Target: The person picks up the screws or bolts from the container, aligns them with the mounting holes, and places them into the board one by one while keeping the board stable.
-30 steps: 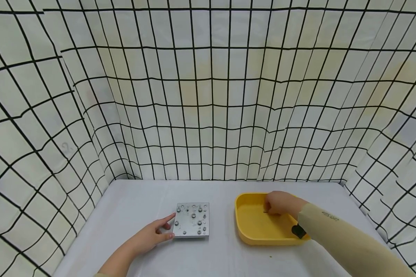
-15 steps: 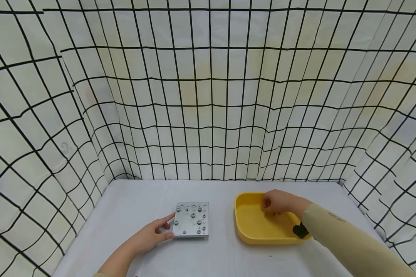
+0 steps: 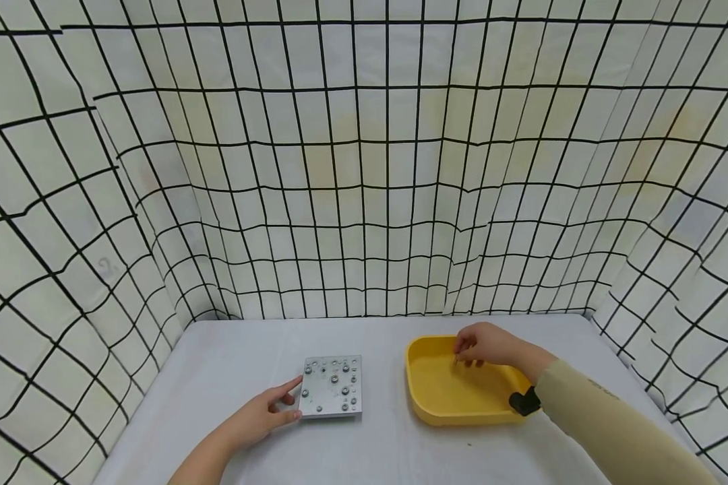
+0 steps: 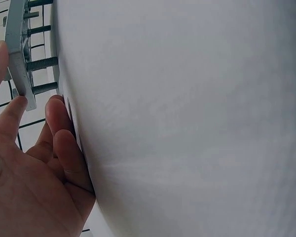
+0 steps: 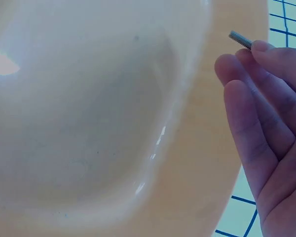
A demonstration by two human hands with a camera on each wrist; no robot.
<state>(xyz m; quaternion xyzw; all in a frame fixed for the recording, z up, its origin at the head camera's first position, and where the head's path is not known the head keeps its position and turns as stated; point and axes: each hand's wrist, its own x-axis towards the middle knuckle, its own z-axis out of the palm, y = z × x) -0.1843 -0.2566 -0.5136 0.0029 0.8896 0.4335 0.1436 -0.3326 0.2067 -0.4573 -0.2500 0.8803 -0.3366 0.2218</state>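
A square metal plate (image 3: 330, 387) lies left of centre on the white table, its top dotted with several screw heads and holes. Threaded shanks (image 4: 42, 64) stick out beneath it in the left wrist view. My left hand (image 3: 261, 417) rests at its left side, thumb and index fingertips spread apart and touching that edge; the other fingers bend loosely below. Above the back of the yellow tray (image 3: 414, 377), my right hand (image 3: 488, 343) pinches a small screw (image 5: 240, 39) between thumb and fingers. Its threaded end points outward; the fingers hide its other end.
A black band (image 3: 524, 402) is at the right wrist, over the tray's right rim. One tiny dark speck (image 3: 470, 444) lies on the tablecloth (image 3: 394, 451) in front of the tray. White walls (image 3: 370, 202) with a black grid surround the table's back and sides.
My right hand has risen from the tray floor toward its back rim, with the screw now showing in its fingertips. The left hand stays at the plate; the head view has shifted slightly.
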